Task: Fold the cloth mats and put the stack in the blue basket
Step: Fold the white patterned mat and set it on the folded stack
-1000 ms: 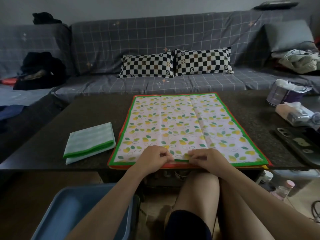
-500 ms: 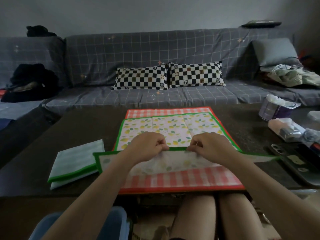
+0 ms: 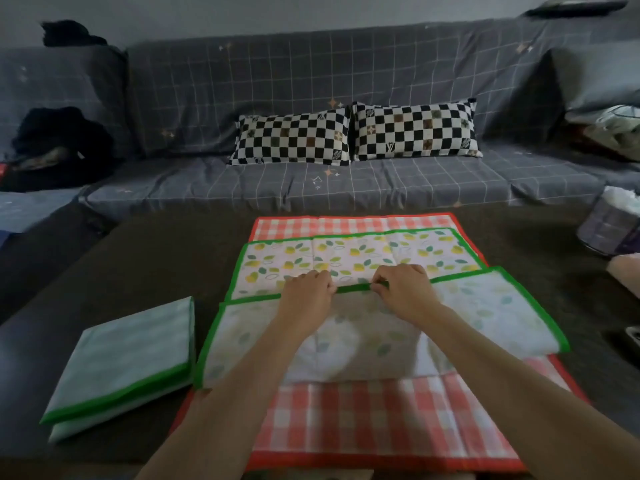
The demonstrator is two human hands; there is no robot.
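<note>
Left hand and right hand: both pinch the green-bordered near edge of the leaf-print mat, fingers curled over the hem, thumbs hidden beneath. The hands sit side by side near the middle of that edge, a short strip of green binding visible between them. Both forearms reach forward from the bottom of the frame.

Leaf-print mat: the held edge is carried over the mat's own far half, so the near half is turned over and shows its pale underside with the print faint through the fabric. The fold line lies toward the person; the turned-over flap is raised slightly at the hands and slopes down to left and right. The far half lies flat, print side up.

Red-checked mat: spread flat under the leaf-print mat, showing as a wide band near the person and a narrow strip at the far side.

Folded mat: pale green stripes with green edge, lies on the table just left of the two spread mats, apart from both hands.

Surroundings: dark table top; behind it a grey grid-patterned sofa with two black-and-white checkered pillows side by side on the seat. Dark clothing is heaped at the sofa's left end.
</note>
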